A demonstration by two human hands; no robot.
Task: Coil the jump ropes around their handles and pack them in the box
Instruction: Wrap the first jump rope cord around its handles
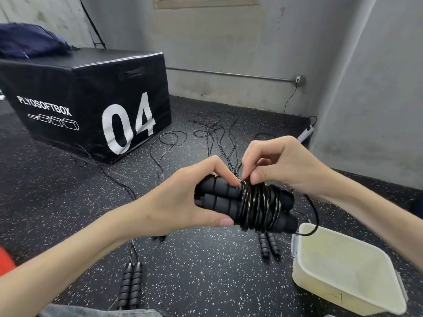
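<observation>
Our left hand (183, 197) grips paired handles (219, 197), long axis left–right; our right hand (277, 165) pinches rope (258, 202) atop coil (tail loose). Box (343, 266) lower right — right hand nearer.

Speckled floor (206, 271) carries plyo box (91, 99), tub (343, 271) (translucent), ropes (215, 133).

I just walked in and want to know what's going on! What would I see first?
First you'd see two hands in the middle: the left hand grips a pair of black foam handles while the right hand pinches the black rope coiled round them. Behind on the left stands a big black box marked 04, and at bottom right a pale plastic box waits on the speckled floor.
</observation>
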